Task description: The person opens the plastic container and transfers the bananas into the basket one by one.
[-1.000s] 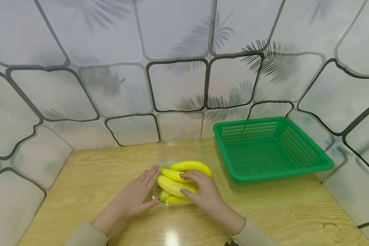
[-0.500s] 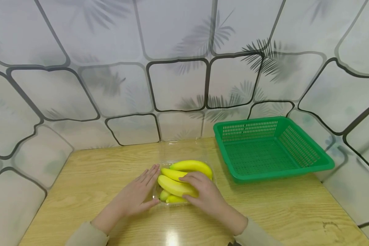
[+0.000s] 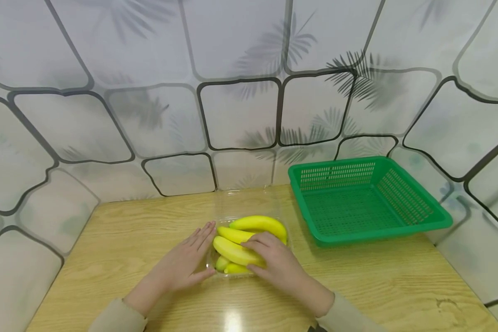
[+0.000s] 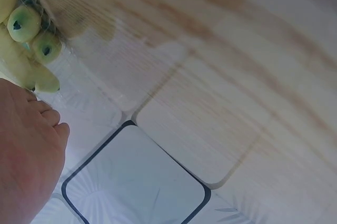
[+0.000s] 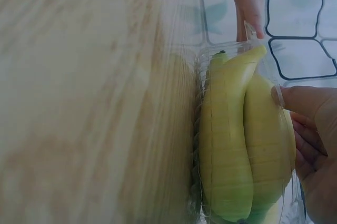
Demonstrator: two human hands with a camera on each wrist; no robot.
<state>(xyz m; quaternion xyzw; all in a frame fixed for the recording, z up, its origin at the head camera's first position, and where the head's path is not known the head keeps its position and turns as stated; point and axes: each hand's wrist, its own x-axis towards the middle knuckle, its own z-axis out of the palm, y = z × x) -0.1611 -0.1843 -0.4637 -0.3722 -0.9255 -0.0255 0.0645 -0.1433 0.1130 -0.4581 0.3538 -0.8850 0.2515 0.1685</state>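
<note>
On a wooden bench, the left hand holds its fingers straight, touching the left side of an open clear box. Yellow bananas lie piled inside. The right hand grips the right end of the top banana. Farther right sits a green basket.

The person wears long sleeves in a plain pale beige, the left sleeve and the right sleeve matching. Each stops above the wrist in a straight-edged cuff, wider than the arm inside it. The left hand and right hand are bare, their fingers rounded at the tips. By the right cuff shows a small black piece, too cut off to identify.
</note>
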